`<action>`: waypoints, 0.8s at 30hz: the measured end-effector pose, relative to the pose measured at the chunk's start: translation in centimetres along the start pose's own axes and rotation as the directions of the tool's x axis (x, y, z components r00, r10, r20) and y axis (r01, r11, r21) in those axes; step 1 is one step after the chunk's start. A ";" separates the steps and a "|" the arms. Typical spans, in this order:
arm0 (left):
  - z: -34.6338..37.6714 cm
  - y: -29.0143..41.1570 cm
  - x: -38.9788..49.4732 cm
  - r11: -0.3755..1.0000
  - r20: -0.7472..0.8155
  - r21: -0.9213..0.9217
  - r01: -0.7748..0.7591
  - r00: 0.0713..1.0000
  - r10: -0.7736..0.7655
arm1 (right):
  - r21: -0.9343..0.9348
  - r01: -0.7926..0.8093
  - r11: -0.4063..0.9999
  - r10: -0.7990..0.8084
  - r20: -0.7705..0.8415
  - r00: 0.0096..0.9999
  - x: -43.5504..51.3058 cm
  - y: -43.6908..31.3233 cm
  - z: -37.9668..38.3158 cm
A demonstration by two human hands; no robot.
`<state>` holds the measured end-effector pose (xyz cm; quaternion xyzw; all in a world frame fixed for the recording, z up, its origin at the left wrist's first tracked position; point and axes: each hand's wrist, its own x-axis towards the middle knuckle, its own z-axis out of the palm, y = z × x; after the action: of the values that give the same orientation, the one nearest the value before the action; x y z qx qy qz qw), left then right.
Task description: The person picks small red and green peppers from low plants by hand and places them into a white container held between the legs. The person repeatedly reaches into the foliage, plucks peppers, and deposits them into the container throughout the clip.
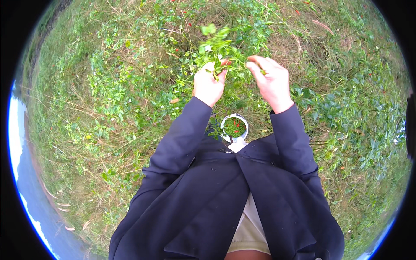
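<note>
My left hand (pixel 209 83) grips a leafy chili pepper branch (pixel 224 48) with small white flowers. The top of the branch is blurred. To its right, my right hand (pixel 273 79) has thumb and forefinger pinched together, close to the leaves. A small green thing (pixel 263 71), possibly a chili, shows within its curled fingers. Below and between the hands, near my body, a white bucket (pixel 246 129) holds many green chili peppers (pixel 234 130) and a few red ones.
Low chili plants (pixel 110 107) with scattered red chilies (pixel 189 24) grow all around, mixed with dry grass (pixel 321 48). Pale grass seed heads (pixel 323 26) stick up among them. My dark jacket (pixel 208 201) fills the lower middle of the view.
</note>
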<state>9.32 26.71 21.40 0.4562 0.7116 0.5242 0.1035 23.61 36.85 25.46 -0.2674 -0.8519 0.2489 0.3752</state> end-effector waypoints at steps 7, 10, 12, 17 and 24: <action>-0.7 -0.2 0.0 0.998 0.050 0.044 0.043 0.998 -0.045 | 0.132 -0.155 0.979 0.150 0.040 0.988 1.1 -0.5 0.0; -1.3 -0.7 0.3 0.957 0.102 -0.193 0.218 0.974 -0.202 | 0.795 -0.429 0.429 0.500 0.187 0.846 1.9 0.3 -0.9; -1.7 -1.0 0.3 0.788 0.087 -0.510 0.345 0.932 -0.352 | 0.916 -0.345 -0.205 0.347 0.398 0.849 2.4 1.3 -1.2; -2.9 -2.0 -0.1 0.728 0.145 -0.571 0.379 0.920 -0.365 | 0.714 -0.503 -0.487 0.147 0.635 0.758 2.6 2.1 -0.5; -3.1 -2.2 -0.8 0.715 0.175 -0.592 0.373 0.925 -0.338 | 0.752 -0.659 0.011 0.207 0.643 0.737 5.1 0.1 0.6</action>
<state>6.66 23.97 20.57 0.2661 0.5730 0.6843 0.3641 20.22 40.11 27.58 -0.1715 -0.4126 0.8731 0.1948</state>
